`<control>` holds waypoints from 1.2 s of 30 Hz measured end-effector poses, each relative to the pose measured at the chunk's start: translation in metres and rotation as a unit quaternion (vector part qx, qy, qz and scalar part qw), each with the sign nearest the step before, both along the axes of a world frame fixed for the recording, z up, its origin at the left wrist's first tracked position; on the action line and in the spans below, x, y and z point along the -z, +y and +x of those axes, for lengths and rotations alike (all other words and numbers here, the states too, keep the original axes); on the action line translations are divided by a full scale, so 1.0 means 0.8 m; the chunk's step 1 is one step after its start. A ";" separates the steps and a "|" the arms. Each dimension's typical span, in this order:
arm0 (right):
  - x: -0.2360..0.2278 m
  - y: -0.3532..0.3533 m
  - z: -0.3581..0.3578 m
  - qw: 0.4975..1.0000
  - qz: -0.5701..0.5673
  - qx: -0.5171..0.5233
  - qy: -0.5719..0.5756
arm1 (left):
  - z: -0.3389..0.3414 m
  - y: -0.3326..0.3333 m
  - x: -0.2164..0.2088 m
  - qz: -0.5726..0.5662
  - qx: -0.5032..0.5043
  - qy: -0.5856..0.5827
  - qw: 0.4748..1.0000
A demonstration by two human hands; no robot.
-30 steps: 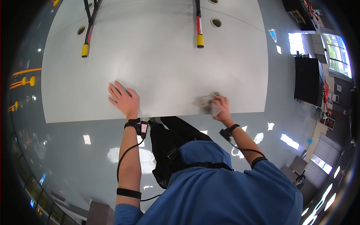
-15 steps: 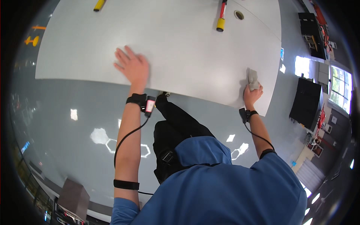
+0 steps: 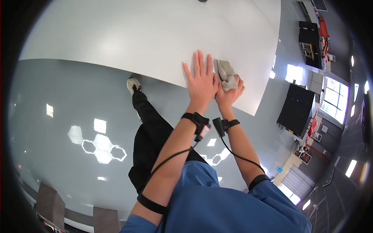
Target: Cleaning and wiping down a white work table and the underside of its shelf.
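My left hand (image 3: 202,83) lies flat on the white tabletop (image 3: 147,35), its fingers stretched out and spread. Right beside it, my right hand (image 3: 230,93) grips a grey cloth (image 3: 226,73) that is bunched up in the fingers and rests on the table. Part of the cloth spreads out past the fingers toward the far side. The thumb side of the left hand is close against the right hand. Both hands are near the table's front edge, toward its right corner.
A dark round object (image 3: 202,0) is cut off at the top of the view. My foot in a white shoe (image 3: 133,83) stands beneath the table's front edge. Off to the right are a black cabinet (image 3: 296,110) and a bright window (image 3: 335,100).
My left hand has moved right across the table, next to my right hand. The right hand still holds the cloth. The view has shifted, and the yellow-ended tools are out of sight.
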State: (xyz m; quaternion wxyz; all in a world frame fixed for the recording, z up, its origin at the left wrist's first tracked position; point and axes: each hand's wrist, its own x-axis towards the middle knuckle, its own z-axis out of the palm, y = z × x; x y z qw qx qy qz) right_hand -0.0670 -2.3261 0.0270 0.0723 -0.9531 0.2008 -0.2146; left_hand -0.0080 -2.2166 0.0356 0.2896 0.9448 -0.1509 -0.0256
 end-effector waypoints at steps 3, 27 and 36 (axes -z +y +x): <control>-0.006 -0.001 0.002 1.000 0.005 0.010 -0.018 | 0.007 -0.002 -0.004 0.054 0.022 -0.020 0.998; 0.001 0.005 0.012 0.997 0.002 0.041 -0.058 | -0.005 -0.019 0.019 0.013 -0.090 -0.133 0.987; 0.015 -0.005 0.024 0.999 0.001 0.031 -0.039 | -0.078 -0.023 0.043 -0.037 -0.128 -0.116 0.984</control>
